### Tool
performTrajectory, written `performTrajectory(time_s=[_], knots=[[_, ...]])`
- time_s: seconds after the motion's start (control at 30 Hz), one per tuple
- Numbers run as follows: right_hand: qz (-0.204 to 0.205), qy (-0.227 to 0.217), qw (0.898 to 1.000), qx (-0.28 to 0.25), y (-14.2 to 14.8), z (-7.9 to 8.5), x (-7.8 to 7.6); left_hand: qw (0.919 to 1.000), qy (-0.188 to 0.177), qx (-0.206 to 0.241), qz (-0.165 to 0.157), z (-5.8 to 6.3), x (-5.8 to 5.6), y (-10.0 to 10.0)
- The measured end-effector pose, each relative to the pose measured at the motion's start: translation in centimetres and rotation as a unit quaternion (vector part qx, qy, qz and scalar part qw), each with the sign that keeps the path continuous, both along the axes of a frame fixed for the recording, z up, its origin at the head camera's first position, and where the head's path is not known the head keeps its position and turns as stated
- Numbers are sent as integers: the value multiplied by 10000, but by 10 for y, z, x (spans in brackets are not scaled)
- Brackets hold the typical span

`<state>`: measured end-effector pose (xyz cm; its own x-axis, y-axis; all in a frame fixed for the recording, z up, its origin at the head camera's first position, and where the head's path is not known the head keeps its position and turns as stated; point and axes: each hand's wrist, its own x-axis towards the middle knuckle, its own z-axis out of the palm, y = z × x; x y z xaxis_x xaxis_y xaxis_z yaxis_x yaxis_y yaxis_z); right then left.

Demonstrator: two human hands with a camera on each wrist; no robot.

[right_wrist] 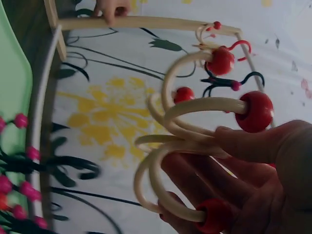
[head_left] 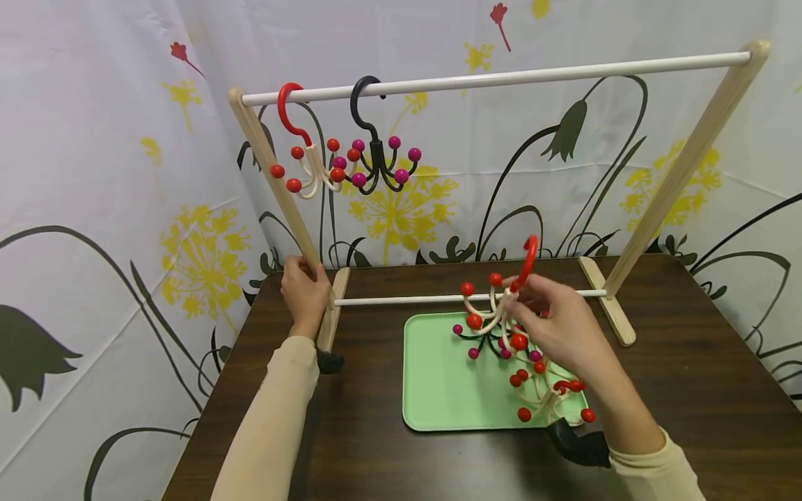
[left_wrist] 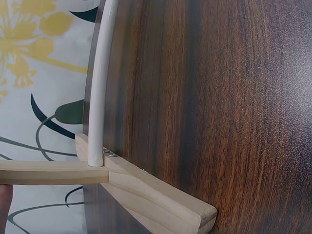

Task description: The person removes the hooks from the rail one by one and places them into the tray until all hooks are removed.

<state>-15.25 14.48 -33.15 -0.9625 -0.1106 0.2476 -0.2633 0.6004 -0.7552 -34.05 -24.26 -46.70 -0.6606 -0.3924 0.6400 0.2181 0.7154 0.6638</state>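
My left hand (head_left: 305, 291) grips the lower part of the rack's left wooden upright (head_left: 276, 170); in the left wrist view only a bit of a finger (left_wrist: 4, 202) shows beside it. My right hand (head_left: 557, 320) pinches a cream hanger (head_left: 495, 316) by its stem, holding it over the green tray (head_left: 432, 383). Its red hook points up, and curved arms with red balls (right_wrist: 253, 111) spread toward the right wrist camera. Below it on the tray lie black hangers with magenta balls (head_left: 473, 353) and another cream hanger with a red hook (head_left: 551, 400).
From the rack's white top rod (head_left: 501, 80) hang a cream hanger with a red hook (head_left: 313, 160) and a black hanger (head_left: 376, 156), side by side near the left end. A lower rod (head_left: 401, 300) joins the wooden feet on the dark table (head_left: 351, 445). Behind stands a flowered curtain (head_left: 438, 28).
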Motion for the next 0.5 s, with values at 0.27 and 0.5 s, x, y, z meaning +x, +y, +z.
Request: performTrajectory(time_s=[0.27, 0.5], knots=[[-344, -569, 9976, 167, -19, -72, 18, 10000, -65, 55, -39, 2, 2, 1], [-854, -489, 9939, 491, -26, -108, 16, 9999, -51, 97, -43, 5, 3, 3]])
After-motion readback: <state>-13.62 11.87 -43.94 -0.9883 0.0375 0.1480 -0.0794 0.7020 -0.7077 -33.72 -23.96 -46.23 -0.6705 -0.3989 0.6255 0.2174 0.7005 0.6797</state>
